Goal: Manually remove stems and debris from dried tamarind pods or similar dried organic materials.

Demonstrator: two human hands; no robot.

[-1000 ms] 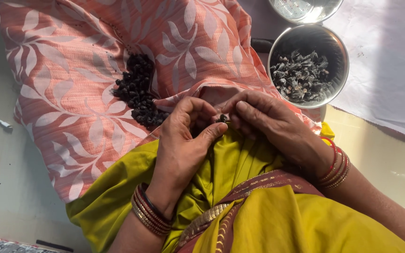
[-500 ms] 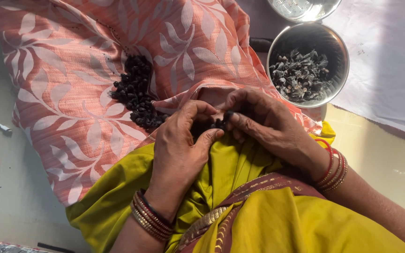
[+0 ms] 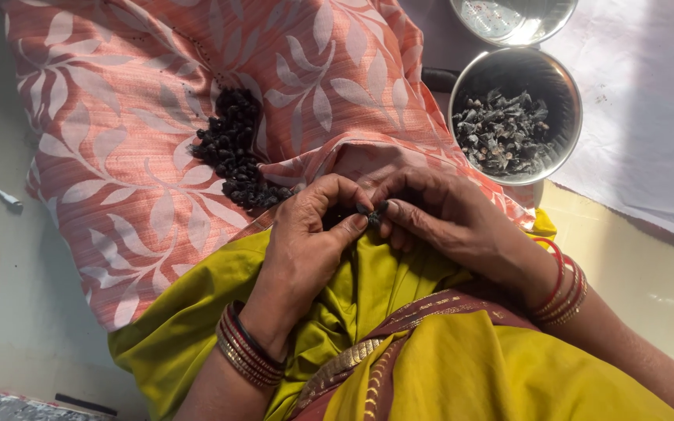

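1. Nearest the camera, the left hand point(image 3: 306, 249) and right hand point(image 3: 450, 222) meet over the yellow-green garment point(image 3: 399, 312). Both sets of fingertips are pinched together on one small dark pod point(image 3: 370, 216).
2. Compared with a second ago, the hands have drawn closer and the pod is more covered by the fingers, which suggests it is being worked open.
3. Beyond them, a heap of dark pods point(image 3: 235, 156) lies on the pink leaf-patterned cloth point(image 3: 118, 117).
4. Farther off, a steel bowl point(image 3: 567, 101) holds dark shell pieces; a second steel bowl point(image 3: 516, 31) sits behind it.
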